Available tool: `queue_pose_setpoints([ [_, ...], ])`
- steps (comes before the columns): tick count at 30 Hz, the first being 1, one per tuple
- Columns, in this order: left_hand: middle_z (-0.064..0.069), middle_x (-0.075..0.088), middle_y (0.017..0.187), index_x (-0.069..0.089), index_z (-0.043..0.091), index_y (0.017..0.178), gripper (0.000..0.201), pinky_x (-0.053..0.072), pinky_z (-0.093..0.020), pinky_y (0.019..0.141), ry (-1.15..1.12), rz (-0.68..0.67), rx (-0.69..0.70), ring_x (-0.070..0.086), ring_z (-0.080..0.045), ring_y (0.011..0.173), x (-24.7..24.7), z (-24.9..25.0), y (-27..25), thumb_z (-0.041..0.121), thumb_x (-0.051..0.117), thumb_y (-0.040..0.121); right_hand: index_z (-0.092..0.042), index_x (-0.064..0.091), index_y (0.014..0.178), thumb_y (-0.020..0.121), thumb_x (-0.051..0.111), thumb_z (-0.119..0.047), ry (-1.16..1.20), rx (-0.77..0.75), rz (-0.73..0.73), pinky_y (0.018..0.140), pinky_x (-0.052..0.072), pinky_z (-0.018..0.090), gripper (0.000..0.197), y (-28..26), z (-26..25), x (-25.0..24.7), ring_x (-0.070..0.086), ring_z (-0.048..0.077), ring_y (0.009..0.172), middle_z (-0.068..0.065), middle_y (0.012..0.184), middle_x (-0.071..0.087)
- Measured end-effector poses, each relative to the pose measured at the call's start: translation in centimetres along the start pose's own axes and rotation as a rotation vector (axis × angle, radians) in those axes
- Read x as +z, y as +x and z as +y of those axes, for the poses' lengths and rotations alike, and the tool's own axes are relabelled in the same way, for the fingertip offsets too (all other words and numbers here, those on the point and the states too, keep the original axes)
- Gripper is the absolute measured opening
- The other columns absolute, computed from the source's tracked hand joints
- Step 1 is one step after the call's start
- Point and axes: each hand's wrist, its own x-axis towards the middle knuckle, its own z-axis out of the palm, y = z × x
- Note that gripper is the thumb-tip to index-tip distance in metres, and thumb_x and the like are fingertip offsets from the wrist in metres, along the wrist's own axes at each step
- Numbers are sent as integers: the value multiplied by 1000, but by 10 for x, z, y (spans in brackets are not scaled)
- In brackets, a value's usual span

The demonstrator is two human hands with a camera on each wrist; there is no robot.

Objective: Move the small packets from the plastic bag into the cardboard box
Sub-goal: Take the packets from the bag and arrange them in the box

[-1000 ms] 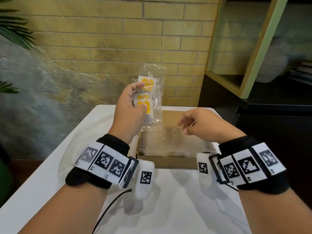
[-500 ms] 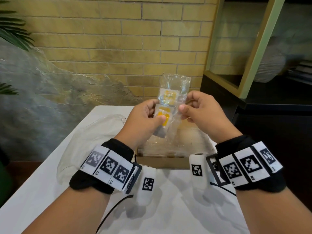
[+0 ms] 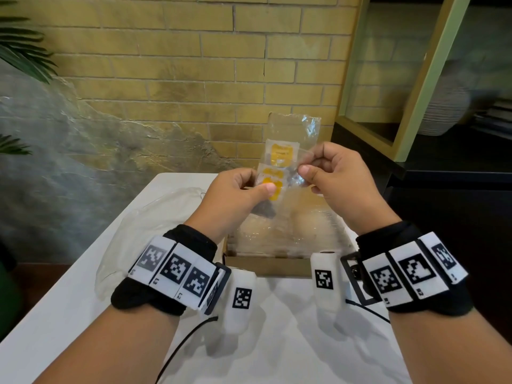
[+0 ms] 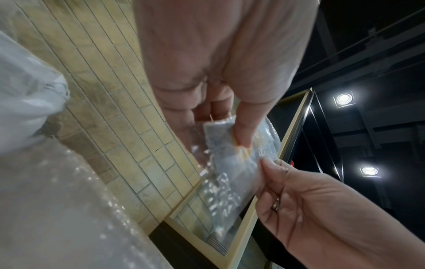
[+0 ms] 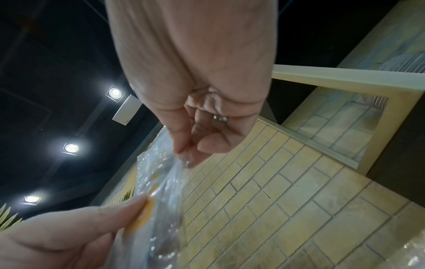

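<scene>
A clear plastic bag [image 3: 293,134] is held upright above the cardboard box [image 3: 271,266]. Inside it show small white packets with yellow labels [image 3: 281,155]. My left hand [image 3: 235,195] pinches the bag's lower part, thumb pressed on a yellow packet [image 3: 273,187]. My right hand [image 3: 332,176] pinches the bag's right edge between thumb and forefinger. In the left wrist view the left thumb [image 4: 246,127] presses the bag [image 4: 230,163], and the right hand [image 4: 310,200] grips its edge. The right wrist view shows my right fingers [image 5: 184,145] pinching the crinkled bag [image 5: 161,182]. Clear plastic film lines the box.
The box sits at the far middle of a white table [image 3: 277,342]. A crumpled clear plastic sheet [image 3: 144,225] lies left of the box. A brick wall stands behind, a dark cabinet with a pale frame [image 3: 415,79] at right. A black cable [image 3: 188,339] trails across the table.
My right hand rose from above the box and took hold of the bag's right edge. The bag shifted right, towards the centre, and both hands now hold it.
</scene>
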Motion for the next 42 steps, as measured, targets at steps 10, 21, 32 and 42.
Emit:
queue_pose_setpoints([
  [10,6,66,69,62,12,101,19,52,-24,59,-62,-6,9,65,-9,59,6,0,-1,24,63,87,-18,62,102,84,64,-5,-13,27,-111,58,50,11,22,-4,0,7,62,2,72,-1,91,70],
  [21,3,58,60,54,18,68,22,43,-31,56,-160,168,92,48,-16,58,4,-1,3,11,60,88,-20,59,102,83,66,-6,12,128,-147,66,53,27,24,-2,3,1,62,16,73,12,88,72],
  [32,3,58,78,52,23,86,28,44,-13,50,-273,236,120,57,-5,64,11,-4,3,1,68,79,-7,55,113,81,66,3,34,190,-213,57,51,17,35,0,8,-1,58,11,62,9,80,65],
  [42,2,63,79,63,23,75,24,41,-15,63,-26,255,94,55,-3,70,1,-6,7,8,55,91,-17,60,79,84,61,4,-49,83,29,53,47,12,22,6,7,-50,54,4,56,-1,69,61],
])
